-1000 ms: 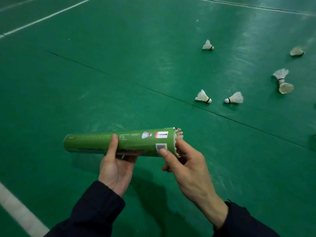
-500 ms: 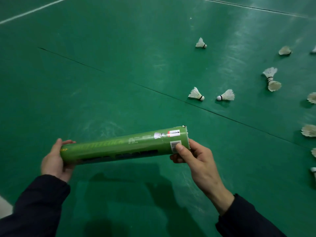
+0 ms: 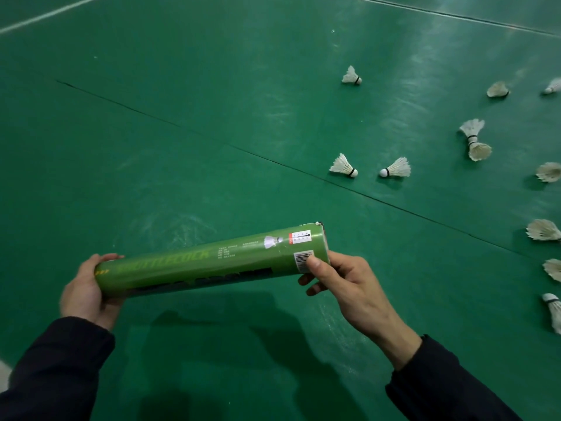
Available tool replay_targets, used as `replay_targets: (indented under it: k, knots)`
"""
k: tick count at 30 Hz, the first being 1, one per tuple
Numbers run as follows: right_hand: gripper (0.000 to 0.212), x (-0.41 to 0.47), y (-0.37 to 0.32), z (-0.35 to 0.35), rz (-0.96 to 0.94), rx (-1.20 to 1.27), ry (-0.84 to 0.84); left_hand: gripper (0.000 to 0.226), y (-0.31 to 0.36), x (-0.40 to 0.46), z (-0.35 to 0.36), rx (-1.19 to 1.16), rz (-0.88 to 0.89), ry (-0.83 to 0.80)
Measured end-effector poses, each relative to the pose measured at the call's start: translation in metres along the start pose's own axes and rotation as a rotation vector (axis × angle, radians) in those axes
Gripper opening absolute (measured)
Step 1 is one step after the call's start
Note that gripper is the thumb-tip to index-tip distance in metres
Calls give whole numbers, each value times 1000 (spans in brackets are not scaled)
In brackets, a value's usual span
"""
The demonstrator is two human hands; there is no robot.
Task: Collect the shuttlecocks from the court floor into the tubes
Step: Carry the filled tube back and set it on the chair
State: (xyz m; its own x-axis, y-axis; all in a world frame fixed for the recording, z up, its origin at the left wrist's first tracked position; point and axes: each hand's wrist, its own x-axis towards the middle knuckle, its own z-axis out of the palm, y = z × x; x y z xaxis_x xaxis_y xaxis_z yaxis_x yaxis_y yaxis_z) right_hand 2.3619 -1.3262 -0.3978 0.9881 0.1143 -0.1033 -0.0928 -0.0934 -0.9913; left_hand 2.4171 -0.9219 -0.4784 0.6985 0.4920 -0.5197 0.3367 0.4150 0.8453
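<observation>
Green cardboard shuttlecock tube lies nearly level at lower centre of the frame, right end tilted up. Your left hand cups its left end, fingers curled round the base. Your right hand grips the right end, thumb on the barcode label. Loose shuttlecocks lie on the green court floor at right; nearest pair sits mid-frame.

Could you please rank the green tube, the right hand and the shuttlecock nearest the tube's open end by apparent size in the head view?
1. green tube
2. right hand
3. shuttlecock, though it lies farther from the camera, which shrinks it.
</observation>
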Motion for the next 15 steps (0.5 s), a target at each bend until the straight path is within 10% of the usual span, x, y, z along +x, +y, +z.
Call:
replay_targets:
  k: [15]
  knots:
    - [23, -5, 0, 15, -57, 68, 310, 27, 8, -8, 14, -43, 47, -32]
